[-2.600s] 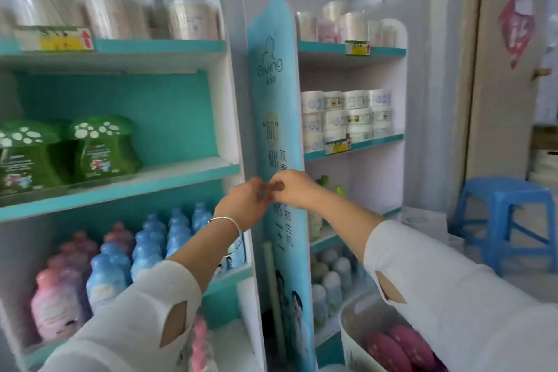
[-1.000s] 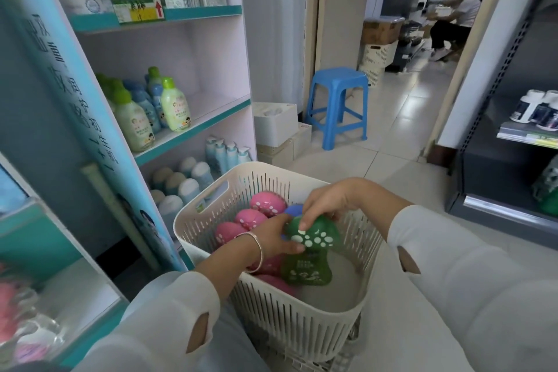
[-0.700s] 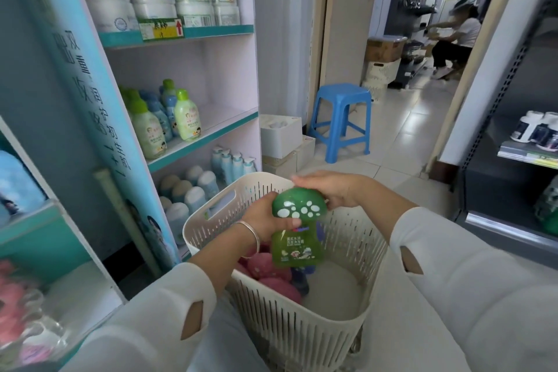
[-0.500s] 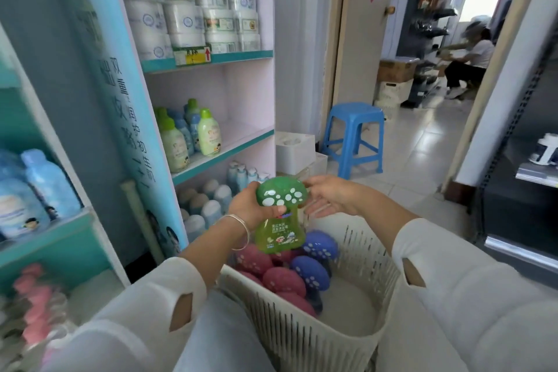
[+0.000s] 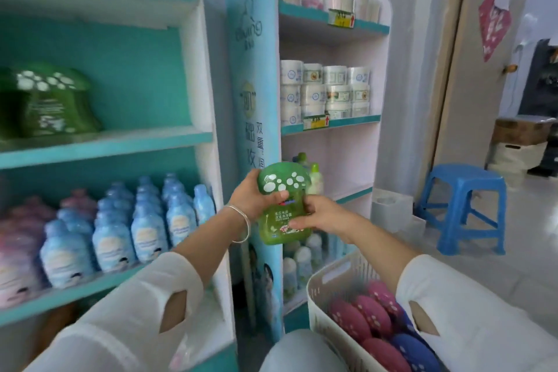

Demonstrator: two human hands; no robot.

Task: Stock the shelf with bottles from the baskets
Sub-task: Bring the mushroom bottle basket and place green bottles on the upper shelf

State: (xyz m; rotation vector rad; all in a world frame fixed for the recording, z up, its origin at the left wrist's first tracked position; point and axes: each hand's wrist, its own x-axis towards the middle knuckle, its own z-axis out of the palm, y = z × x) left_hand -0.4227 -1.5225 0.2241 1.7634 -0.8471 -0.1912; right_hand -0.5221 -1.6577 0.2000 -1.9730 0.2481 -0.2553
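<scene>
The left grip (image 5: 252, 201) curls round the neck of the green mushroom-capped bottle (image 5: 279, 222), the right grip (image 5: 324, 216) clamps its body, the white basket (image 5: 314, 296) below them and the teal shelf (image 5: 120, 142) to their left.

I count one green mushroom-capped plastic bottle (image 5: 279, 205) in my grip and one blurred green mushroom bottle (image 5: 51, 103) on the teal shelf (image 5: 120, 142). One white slatted plastic basket (image 5: 347, 278) shows four pink spotted mushroom caps (image 5: 350, 318) and two blue spotted caps (image 5: 415, 352). One blue plastic stool (image 5: 465, 199).
</scene>
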